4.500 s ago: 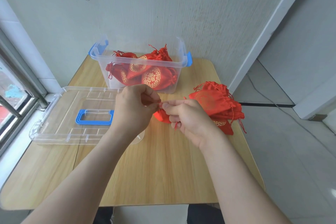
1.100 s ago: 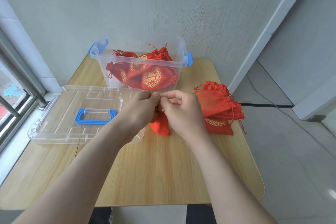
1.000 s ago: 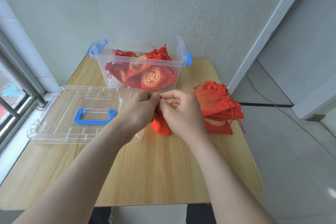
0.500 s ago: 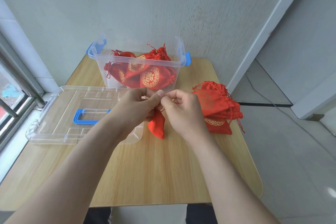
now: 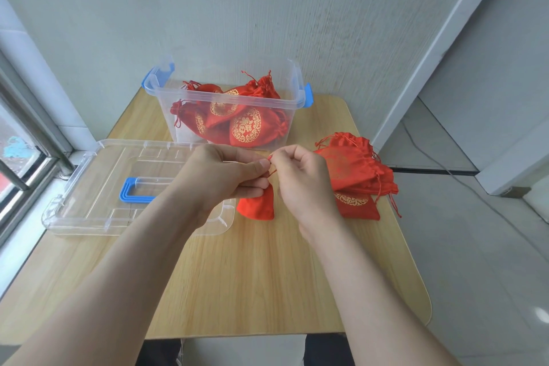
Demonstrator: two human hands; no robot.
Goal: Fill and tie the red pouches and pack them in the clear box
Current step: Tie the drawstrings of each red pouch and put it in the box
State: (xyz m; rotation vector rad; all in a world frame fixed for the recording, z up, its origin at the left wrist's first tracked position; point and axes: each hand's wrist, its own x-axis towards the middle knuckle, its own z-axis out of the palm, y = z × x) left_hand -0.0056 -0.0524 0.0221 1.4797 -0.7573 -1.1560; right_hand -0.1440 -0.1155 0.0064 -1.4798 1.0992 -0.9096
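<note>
Grip of left hand (image 5: pixel 219 177) clamps red pouch (image 5: pixel 257 207) at frame centre, while right hand (image 5: pixel 303 184) grip pinches its drawstring (image 5: pixel 274 171).

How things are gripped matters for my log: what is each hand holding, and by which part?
Both hold one red pouch: the left hand grips its gathered neck, the right hand pinches its drawstring above the neck.

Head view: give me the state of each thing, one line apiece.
clear box: open, partly filled.
lid: off, flat on the table, left of the box.
packed pouches: plump, necks cinched, inside the box.
held pouch: neck held by left grip, drawstring pinched by right grip.
stacked pouches: flat, on the table, outside the box.
</note>
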